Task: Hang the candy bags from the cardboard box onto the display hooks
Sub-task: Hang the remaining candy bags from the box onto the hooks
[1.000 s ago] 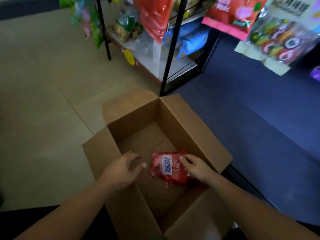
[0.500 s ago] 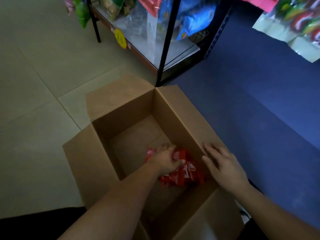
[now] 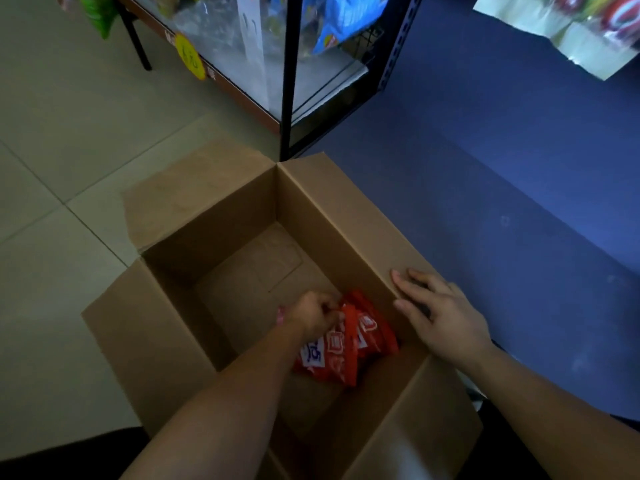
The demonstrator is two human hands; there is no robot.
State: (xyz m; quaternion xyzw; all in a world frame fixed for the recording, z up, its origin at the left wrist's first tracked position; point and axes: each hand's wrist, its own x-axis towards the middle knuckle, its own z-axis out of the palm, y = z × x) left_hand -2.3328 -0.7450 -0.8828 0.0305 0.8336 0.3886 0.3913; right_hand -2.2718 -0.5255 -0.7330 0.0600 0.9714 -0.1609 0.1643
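The floor (image 3: 69, 133) on the left was laid in large pale tiles with thin grout lines, and it met a deep blue surface (image 3: 502, 202) that filled the right side. At the top stood a shelf rack (image 3: 322, 74) with a black upright post (image 3: 289, 81), a brown-edged lower board and a round yellow tag (image 3: 189, 57) fixed to its front edge. The light was dim and even, leaving the near edge in shadow.
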